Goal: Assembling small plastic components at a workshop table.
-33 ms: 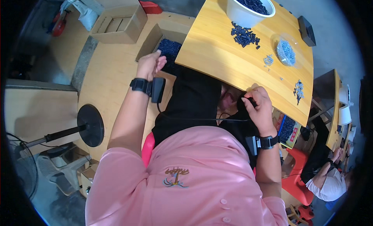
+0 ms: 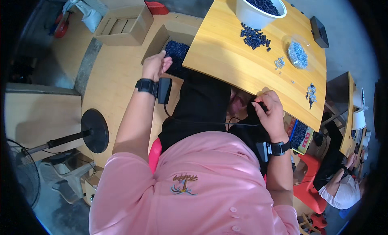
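My left hand [image 2: 157,66] hangs beside a cardboard box holding small dark parts [image 2: 176,51], left of the table. Its fingers curl loosely, with the thumb apart from them, and nothing shows in it. At the table's near edge, my right hand [image 2: 270,107] is closed, fingers bent in toward the thumb over my dark trousers. Whatever it may hold is hidden. On the wooden table [image 2: 226,53] lie a heap of short black cylindrical pieces [image 2: 254,37], a small pile of silvery metal parts [image 2: 279,63] and a cluster of metal and black pieces [image 2: 311,94].
A white tub [image 2: 258,12] of black pieces and a clear round container [image 2: 298,55] of metal parts stand on the table. Under its right side is another box of dark parts [image 2: 299,134]. A fan [image 2: 24,174] stands left; a co-worker [image 2: 341,190] sits right.
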Action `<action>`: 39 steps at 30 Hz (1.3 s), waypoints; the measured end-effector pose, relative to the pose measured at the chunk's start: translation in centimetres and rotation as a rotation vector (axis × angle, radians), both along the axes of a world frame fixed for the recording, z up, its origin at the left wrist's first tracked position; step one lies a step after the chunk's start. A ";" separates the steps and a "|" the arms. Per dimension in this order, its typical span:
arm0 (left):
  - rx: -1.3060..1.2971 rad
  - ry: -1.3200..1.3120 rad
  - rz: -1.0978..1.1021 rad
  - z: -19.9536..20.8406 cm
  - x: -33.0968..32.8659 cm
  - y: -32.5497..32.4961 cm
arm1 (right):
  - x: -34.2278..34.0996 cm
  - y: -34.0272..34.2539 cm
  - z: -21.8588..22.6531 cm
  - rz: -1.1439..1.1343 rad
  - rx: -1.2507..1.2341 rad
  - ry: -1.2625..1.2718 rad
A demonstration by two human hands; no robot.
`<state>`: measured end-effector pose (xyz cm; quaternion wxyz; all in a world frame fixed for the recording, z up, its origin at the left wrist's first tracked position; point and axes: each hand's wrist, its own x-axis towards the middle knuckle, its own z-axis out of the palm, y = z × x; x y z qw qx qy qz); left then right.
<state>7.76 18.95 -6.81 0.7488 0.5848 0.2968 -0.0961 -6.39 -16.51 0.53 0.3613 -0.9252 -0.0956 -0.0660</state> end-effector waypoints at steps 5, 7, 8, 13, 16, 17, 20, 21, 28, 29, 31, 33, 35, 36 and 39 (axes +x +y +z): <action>-0.072 -0.050 0.070 -2.0 2.7 1.0 | -0.2 -0.4 0.1 0.016 -0.013 -0.059; -0.090 -0.126 0.065 -2.3 2.3 2.1 | 0.0 -0.2 0.0 0.014 0.046 -0.039; -0.099 -0.169 0.086 -1.2 1.8 1.7 | 0.2 -0.2 -0.3 0.029 0.053 -0.059; -0.130 -0.270 0.053 3.1 1.5 -1.6 | 0.4 -0.6 0.4 0.009 0.106 0.004; -0.084 -0.347 -0.025 6.5 0.8 -5.4 | 0.7 -2.1 1.1 -0.101 0.122 0.011; -0.087 -0.348 -0.031 7.1 0.6 -6.5 | 1.0 -2.8 1.2 -0.107 0.120 0.010; -0.108 -0.427 -0.206 7.9 0.0 -9.7 | 1.8 -5.3 1.1 -0.403 0.022 -0.066; -0.110 -0.427 -0.211 8.0 -0.3 -11.1 | 2.0 -6.1 0.9 -0.408 0.020 -0.067; -0.146 -0.260 -0.634 8.6 -2.2 -17.3 | 4.1 -9.5 -0.3 -0.545 -0.154 -0.158; -0.149 -0.236 -0.692 8.6 -2.4 -17.6 | 4.1 -10.1 -0.4 -0.566 -0.175 -0.156; -0.161 -0.237 -0.726 8.5 -2.6 -17.9 | 4.0 -11.1 -0.4 -0.588 -0.195 -0.155; -0.128 -0.177 -0.738 8.4 -2.7 -18.0 | 3.8 -11.7 -0.3 -0.587 -0.179 -0.140; -0.131 -0.179 -0.732 8.1 -2.7 -18.0 | 3.9 -11.6 0.1 -0.573 -0.172 -0.131; -0.134 -0.182 -0.724 8.0 -2.6 -18.0 | 4.0 -11.5 0.3 -0.558 -0.165 -0.123; -0.145 -0.167 -0.731 8.2 -2.8 -18.4 | 4.7 -11.0 0.8 -0.519 -0.213 -0.088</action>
